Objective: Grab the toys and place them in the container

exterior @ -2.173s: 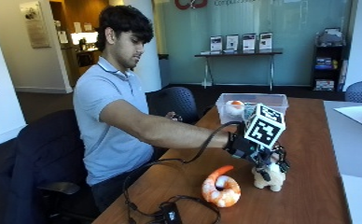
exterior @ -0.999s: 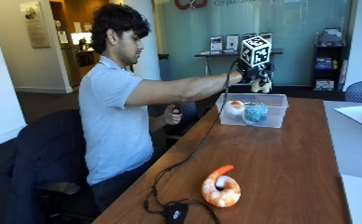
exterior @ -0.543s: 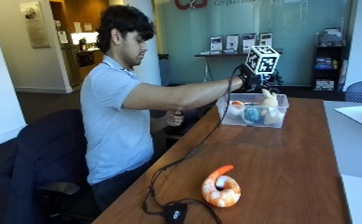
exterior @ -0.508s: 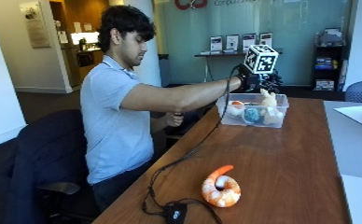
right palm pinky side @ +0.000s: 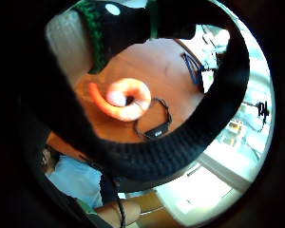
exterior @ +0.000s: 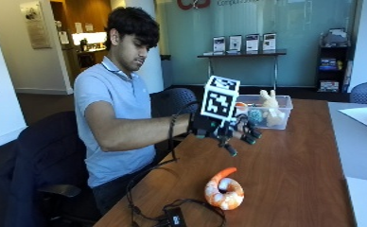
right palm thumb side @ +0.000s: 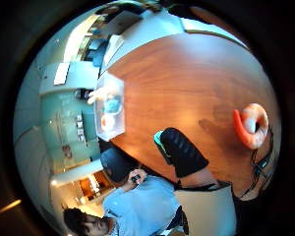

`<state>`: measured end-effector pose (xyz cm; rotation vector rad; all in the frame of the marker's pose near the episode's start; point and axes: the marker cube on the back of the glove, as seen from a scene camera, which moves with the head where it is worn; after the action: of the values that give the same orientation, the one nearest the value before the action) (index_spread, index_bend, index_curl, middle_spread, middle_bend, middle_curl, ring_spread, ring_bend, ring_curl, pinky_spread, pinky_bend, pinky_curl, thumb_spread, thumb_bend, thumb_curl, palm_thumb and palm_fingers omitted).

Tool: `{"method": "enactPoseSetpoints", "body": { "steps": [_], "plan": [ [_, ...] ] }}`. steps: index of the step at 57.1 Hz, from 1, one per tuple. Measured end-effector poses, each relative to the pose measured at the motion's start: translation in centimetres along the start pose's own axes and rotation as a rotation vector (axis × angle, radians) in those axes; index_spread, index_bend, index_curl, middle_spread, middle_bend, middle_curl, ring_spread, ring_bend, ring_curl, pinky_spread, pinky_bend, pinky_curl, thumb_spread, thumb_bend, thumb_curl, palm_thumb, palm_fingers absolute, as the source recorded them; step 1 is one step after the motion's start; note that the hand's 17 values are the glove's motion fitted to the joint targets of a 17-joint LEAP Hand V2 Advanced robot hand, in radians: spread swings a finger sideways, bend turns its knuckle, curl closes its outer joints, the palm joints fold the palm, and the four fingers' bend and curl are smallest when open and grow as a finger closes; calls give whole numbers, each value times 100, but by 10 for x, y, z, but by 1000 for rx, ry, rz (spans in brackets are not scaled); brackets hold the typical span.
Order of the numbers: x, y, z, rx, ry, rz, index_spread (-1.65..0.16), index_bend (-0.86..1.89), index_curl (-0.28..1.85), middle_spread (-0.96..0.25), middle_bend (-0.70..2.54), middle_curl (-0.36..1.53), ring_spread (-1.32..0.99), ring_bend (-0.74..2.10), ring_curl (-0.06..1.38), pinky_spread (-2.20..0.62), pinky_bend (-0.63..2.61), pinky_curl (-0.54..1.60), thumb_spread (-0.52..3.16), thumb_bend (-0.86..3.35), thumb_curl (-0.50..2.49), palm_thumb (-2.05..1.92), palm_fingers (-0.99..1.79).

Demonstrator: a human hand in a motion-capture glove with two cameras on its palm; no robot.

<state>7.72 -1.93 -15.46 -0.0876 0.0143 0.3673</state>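
Observation:
An orange and white shrimp toy (exterior: pixel 224 191) (right palm pinky side: pixel 126 99) (right palm thumb side: pixel 250 125) lies on the wooden table (exterior: pixel 297 161) near its front. At the far end stands a clear plastic container (exterior: pixel 278 120) (right palm thumb side: pixel 110 108). Inside it are a cream plush animal (exterior: pixel 270 101), a blue toy (exterior: pixel 255 116) and a small orange and white toy (exterior: pixel 240 108). My gloved right hand (exterior: pixel 231 130) hovers over the table between the container and the shrimp toy. Its fingers (right palm thumb side: pixel 179 152) are spread and hold nothing.
A black cable with a small black box (exterior: pixel 174 220) (right palm pinky side: pixel 154 130) lies by the shrimp toy at the front edge. A sheet of paper (exterior: pixel 366 116) rests on the grey table to the right. Dark office chairs (exterior: pixel 39 161) stand behind the person.
The hand was over the container holding the plush animal. It has let go, the plush now sits inside, and the empty hand has drawn back and lower toward the shrimp toy.

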Motion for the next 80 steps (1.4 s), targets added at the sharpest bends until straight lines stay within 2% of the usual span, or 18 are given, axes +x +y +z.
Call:
{"method": "enactPoseSetpoints", "body": {
  "steps": [6,11,24,36,45,53,61,80],
  "plan": [
    [43,-4,38,-64,-23,129,-33,16,27,0,13,26,-2,14,22,11,96,33,130,-1,28,1,-19],
    [62,-5,66,-140,-88,108,-34,16,27,0,12,25,-2,14,21,11,97,34,131,0,29,4,-20],
    [79,-15,103,-207,-83,124,-35,19,30,1,12,22,-1,13,17,10,104,35,140,5,32,16,-16],
    [76,-25,109,-117,-35,115,-34,47,39,1,17,22,0,21,16,5,101,33,159,17,34,34,16],
    [77,-31,109,4,-26,100,-30,51,43,-1,20,24,-5,49,24,-9,104,33,165,34,40,55,60],
    [68,-28,101,40,-63,61,-27,53,48,-2,21,27,-9,61,31,-17,104,37,160,44,45,68,64],
    [6,-27,69,133,-140,-77,-26,52,51,-2,21,30,-10,67,34,-21,106,38,159,49,48,73,66],
    [-291,-18,-36,247,-342,-640,-25,49,55,-2,24,37,-12,72,38,-24,110,40,157,52,51,75,65]
  ]
}}
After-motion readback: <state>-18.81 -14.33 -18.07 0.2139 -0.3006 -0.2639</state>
